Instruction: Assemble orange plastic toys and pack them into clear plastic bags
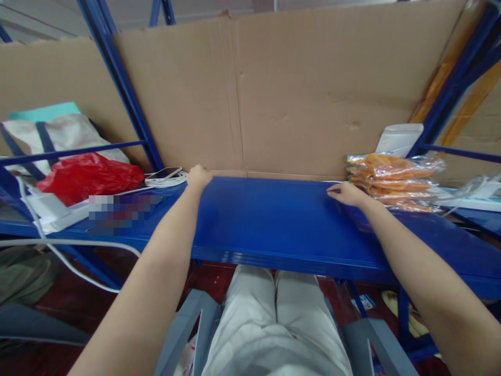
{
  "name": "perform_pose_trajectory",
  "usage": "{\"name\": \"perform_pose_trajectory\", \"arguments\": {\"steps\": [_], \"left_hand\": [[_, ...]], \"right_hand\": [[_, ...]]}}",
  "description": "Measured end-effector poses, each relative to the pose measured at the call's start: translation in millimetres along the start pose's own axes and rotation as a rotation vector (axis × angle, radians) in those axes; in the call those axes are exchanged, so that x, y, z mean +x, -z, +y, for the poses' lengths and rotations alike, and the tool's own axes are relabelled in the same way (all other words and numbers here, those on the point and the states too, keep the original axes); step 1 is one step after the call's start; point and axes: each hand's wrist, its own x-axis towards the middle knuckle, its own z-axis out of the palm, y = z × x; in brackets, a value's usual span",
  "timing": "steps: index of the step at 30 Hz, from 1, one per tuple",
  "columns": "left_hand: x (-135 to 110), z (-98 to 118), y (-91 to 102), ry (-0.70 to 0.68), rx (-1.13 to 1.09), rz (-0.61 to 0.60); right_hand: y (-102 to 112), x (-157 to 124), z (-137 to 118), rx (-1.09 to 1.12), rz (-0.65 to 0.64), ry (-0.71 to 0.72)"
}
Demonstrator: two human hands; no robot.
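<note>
Blue counter (274, 219): smooth painted metal, bare middle, cardboard wall behind.
Red bag (88, 175): crumpled plastic at far left.
Phone (163, 173): on coiled white cable.
Left hand (198, 176): fingers curled over the counter's back edge.
Right hand (346, 194): flat, fingers extended, empty.
Orange packets (395, 180): clear-wrapped stack touching the right hand's far side.

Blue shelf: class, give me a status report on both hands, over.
Left hand at the blue shelf's back edge, by the phone. Right hand flat on the shelf, beside the orange packets. Neither hand holds anything.
</note>
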Motion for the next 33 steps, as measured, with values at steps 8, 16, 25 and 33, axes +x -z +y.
{"name": "perform_pose_trajectory", "arguments": {"steps": [8,16,25,33], "left_hand": [[-34.6,75.0,-51.2,-0.261,-0.408,-0.259],[-59.7,70.9,-50.9,-0.526,-0.407,-0.333],[-60.9,71.7,-56.2,-0.513,-0.415,-0.385],[-61.5,72.3,-55.7,-0.526,-0.416,-0.378]], "right_hand": [[-6.6,1.0,12.4,-0.036,-0.178,-0.03],[-2.6,-2.9,6.5,-0.038,-0.24,-0.077],[1.0,-5.6,-1.4,-0.06,-0.277,-0.111],[-2.4,-3.3,4.0,-0.026,-0.245,-0.104]]}}
